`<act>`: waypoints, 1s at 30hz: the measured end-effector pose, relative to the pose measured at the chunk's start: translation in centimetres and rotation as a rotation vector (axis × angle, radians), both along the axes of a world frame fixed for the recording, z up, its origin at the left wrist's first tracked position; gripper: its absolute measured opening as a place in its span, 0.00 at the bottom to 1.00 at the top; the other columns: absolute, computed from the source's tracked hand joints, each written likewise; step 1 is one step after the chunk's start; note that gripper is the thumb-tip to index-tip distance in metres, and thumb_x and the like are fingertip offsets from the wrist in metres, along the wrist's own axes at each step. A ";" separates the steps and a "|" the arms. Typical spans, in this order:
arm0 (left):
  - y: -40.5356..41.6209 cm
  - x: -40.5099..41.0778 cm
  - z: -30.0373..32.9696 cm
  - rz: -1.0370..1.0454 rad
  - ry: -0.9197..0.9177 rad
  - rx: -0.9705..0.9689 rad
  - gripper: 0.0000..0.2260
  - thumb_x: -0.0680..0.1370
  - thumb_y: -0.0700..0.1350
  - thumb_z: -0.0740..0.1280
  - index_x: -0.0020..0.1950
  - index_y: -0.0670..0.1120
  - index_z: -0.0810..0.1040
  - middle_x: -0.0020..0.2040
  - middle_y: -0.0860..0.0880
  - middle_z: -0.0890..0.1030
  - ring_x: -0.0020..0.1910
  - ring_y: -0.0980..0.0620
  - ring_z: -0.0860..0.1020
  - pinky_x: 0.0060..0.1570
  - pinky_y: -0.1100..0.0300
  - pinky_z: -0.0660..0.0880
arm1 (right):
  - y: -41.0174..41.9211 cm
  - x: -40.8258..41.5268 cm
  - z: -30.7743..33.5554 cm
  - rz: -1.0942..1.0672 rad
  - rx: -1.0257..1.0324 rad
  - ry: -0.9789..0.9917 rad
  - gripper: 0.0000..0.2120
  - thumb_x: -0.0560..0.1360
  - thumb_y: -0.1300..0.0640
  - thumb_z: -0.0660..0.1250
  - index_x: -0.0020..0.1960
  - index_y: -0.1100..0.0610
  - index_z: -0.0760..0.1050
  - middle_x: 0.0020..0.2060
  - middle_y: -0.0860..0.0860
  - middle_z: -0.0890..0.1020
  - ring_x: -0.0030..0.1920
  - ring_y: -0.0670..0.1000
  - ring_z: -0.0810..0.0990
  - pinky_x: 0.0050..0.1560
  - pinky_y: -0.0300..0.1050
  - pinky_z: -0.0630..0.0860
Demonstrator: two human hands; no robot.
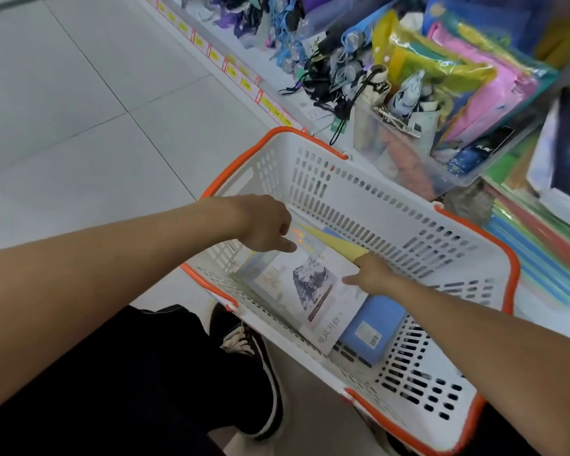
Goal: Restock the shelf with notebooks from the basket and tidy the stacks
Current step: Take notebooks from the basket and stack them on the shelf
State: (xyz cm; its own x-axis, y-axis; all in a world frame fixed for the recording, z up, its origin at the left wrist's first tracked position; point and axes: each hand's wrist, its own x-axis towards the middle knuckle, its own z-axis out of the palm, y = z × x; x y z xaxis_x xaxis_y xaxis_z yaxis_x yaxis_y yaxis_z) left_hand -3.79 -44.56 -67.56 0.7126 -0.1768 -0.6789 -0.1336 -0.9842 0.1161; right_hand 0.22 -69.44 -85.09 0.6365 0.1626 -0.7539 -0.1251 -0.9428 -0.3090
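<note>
A white basket (392,205) with orange handles stands on the floor in front of me. Inside it lies a white notebook (310,291) with a mountain picture on its cover, on top of a yellow notebook (333,241) and a blue one (372,327). My left hand (267,225) reaches into the basket and grips the white notebook's far left edge, fingers curled down. My right hand (372,274) holds the same notebook's right edge, thumb on the cover. The low shelf (540,251) at the right carries stacks of coloured notebooks.
The shelf behind the basket holds folded umbrellas (336,70), a clear bin (408,149) and colourful plastic folders (474,67). Yellow price tags (244,83) line the shelf edge. Grey floor tiles (79,93) spread to the left. My dark-trousered leg and sneaker (250,366) are beside the basket.
</note>
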 end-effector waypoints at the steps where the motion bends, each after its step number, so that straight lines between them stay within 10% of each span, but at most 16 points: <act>1: 0.1 0.0 0.1 0.019 0.013 0.028 0.25 0.78 0.66 0.56 0.48 0.45 0.75 0.48 0.47 0.79 0.46 0.46 0.77 0.51 0.55 0.74 | -0.1 0.4 1.1 -0.042 0.122 0.068 0.20 0.78 0.53 0.70 0.65 0.63 0.73 0.55 0.60 0.81 0.46 0.58 0.82 0.38 0.48 0.81; 4: 0.4 -0.4 1.6 0.261 0.140 0.073 0.34 0.74 0.73 0.53 0.37 0.41 0.74 0.39 0.44 0.81 0.37 0.45 0.82 0.48 0.52 0.81 | -0.3 1.9 5.5 -0.223 0.474 0.100 0.21 0.80 0.56 0.67 0.71 0.60 0.72 0.59 0.56 0.81 0.51 0.57 0.83 0.35 0.51 0.83; 8: 1.1 -1.1 3.1 0.603 0.338 -0.056 0.41 0.67 0.78 0.54 0.49 0.39 0.73 0.47 0.39 0.80 0.46 0.41 0.83 0.53 0.49 0.80 | -0.9 2.3 11.0 -0.471 0.863 0.117 0.15 0.81 0.59 0.64 0.67 0.58 0.75 0.46 0.52 0.87 0.43 0.51 0.86 0.33 0.47 0.83; 14: -1.2 -1.4 2.7 1.294 -0.079 -1.062 0.12 0.79 0.48 0.68 0.60 0.46 0.78 0.50 0.47 0.84 0.40 0.49 0.84 0.36 0.56 0.81 | -0.9 2.1 11.7 -0.646 1.077 0.310 0.18 0.81 0.56 0.62 0.69 0.58 0.72 0.56 0.56 0.85 0.50 0.54 0.86 0.38 0.49 0.84; 18: -1.3 -0.3 5.4 0.925 -0.501 -0.735 0.05 0.78 0.41 0.67 0.53 0.45 0.80 0.49 0.46 0.83 0.44 0.47 0.82 0.46 0.52 0.81 | 0.0 0.7 7.2 -0.530 0.718 0.370 0.25 0.80 0.44 0.63 0.71 0.58 0.69 0.63 0.58 0.77 0.57 0.62 0.80 0.54 0.56 0.82; 24: 2.0 -0.4 9.3 0.784 -0.540 -0.426 0.11 0.76 0.42 0.67 0.58 0.44 0.81 0.53 0.44 0.82 0.51 0.42 0.81 0.54 0.48 0.79 | -0.2 0.4 1.6 0.167 -0.061 -0.141 0.57 0.70 0.42 0.76 0.81 0.58 0.40 0.81 0.54 0.46 0.80 0.57 0.50 0.77 0.55 0.55; 30: 2.0 2.4 10.5 0.835 -0.526 -0.459 0.09 0.77 0.41 0.65 0.58 0.44 0.77 0.54 0.44 0.80 0.46 0.44 0.81 0.36 0.54 0.80 | 1.1 1.7 -0.2 0.250 -0.223 -0.286 0.47 0.67 0.45 0.79 0.76 0.63 0.61 0.74 0.60 0.65 0.72 0.61 0.67 0.69 0.55 0.69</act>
